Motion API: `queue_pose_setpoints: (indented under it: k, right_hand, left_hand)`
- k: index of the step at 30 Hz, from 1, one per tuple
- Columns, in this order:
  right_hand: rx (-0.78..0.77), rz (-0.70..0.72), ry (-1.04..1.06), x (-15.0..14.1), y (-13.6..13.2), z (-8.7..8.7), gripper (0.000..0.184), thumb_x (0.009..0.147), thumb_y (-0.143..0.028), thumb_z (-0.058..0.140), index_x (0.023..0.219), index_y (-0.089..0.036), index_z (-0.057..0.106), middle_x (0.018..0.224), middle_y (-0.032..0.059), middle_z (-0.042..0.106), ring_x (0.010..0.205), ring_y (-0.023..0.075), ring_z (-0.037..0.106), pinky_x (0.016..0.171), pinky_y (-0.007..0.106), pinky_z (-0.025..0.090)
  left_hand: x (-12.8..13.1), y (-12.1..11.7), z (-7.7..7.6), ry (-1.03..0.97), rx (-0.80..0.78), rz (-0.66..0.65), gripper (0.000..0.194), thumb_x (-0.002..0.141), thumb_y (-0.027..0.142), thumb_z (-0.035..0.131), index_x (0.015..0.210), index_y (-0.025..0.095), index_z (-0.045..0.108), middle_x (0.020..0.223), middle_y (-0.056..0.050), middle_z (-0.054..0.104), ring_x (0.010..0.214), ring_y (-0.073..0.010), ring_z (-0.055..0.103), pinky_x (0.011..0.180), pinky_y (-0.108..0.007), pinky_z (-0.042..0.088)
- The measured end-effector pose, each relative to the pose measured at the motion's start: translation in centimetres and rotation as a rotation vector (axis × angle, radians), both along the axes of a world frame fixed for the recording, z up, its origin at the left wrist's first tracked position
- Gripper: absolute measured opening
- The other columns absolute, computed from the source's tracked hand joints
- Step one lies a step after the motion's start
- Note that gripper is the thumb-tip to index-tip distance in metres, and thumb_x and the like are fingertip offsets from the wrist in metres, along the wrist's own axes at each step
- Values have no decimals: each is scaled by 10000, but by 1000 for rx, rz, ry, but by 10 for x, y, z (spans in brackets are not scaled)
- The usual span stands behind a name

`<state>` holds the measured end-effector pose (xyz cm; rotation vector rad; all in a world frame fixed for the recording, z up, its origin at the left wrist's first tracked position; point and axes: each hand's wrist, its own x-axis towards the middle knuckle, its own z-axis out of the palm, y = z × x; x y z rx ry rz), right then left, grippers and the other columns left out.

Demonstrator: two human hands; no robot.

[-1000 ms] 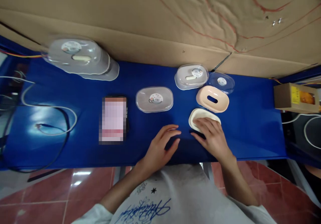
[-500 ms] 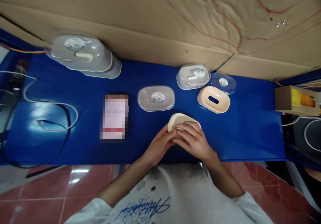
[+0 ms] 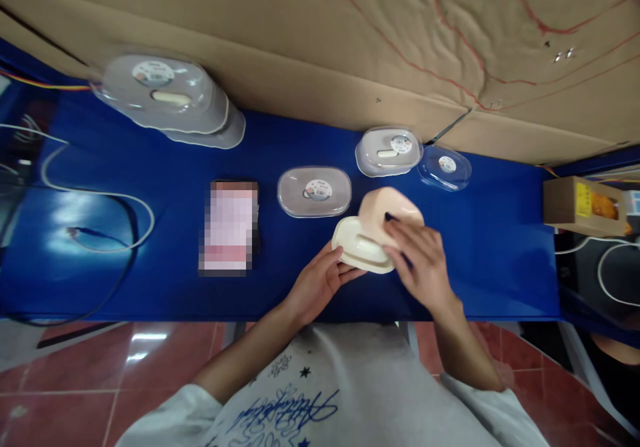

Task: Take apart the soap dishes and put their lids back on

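Observation:
My left hand [image 3: 323,280] grips a cream oval tray [image 3: 361,245] by its near left edge, thumb on the rim and fingers beneath. A raised oval stands in the tray's middle. Above its right end, my right hand [image 3: 420,257] holds a peach oval cover [image 3: 383,208], its fingers at the dark slot in the top. The cover is tilted and overlaps the tray from this viewpoint; whether the two touch I cannot tell. Beyond them lies a clear oval lid [image 3: 446,167] with a round label, and left of it a lidded oval box [image 3: 389,152].
Another clear-lidded oval container [image 3: 293,192] lies mid-table. Larger stacked containers [image 3: 195,110] stand at the back left. A phone-like device [image 3: 230,227] with a blurred screen lies left of my hands. Cables [image 3: 145,207] run over the left side; a cardboard box [image 3: 570,203] stands at right.
My right hand has left the cream tray and lifted the peach cover from beside the clear lid, bringing it left and nearer. My left hand still holds the tray.

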<state>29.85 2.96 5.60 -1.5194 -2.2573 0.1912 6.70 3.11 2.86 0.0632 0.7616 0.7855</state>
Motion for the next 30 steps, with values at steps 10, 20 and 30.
queue_pose_setpoints:
  k: [10,20,30]
  right_hand:
    - [21,155,-44,-29,-22,10,458,1054,-268,703,1499,-261,599,1464,68,733,1411,259,641,1192,455,406]
    - [112,190,-40,-22,-26,-3,392,1047,-207,713,1434,-240,658,1335,60,801,1271,227,707,1088,409,435]
    - [151,170,-60,-28,-38,-1,694,1045,-254,734,1669,-295,432,1342,45,801,1175,221,747,1018,385,441]
  left_hand:
    - [2,0,11,5,151,56,575,902,583,818,1334,220,706,1414,-123,727,1327,-332,667,1099,-450,562]
    - [7,-4,5,3,134,81,593,840,452,909,1330,178,718,1274,-134,788,1288,-337,697,1119,-451,542]
    - [10,-6,4,-142,138,32,736,854,570,865,1442,170,675,1360,-153,763,1411,-378,619,1195,-485,482]
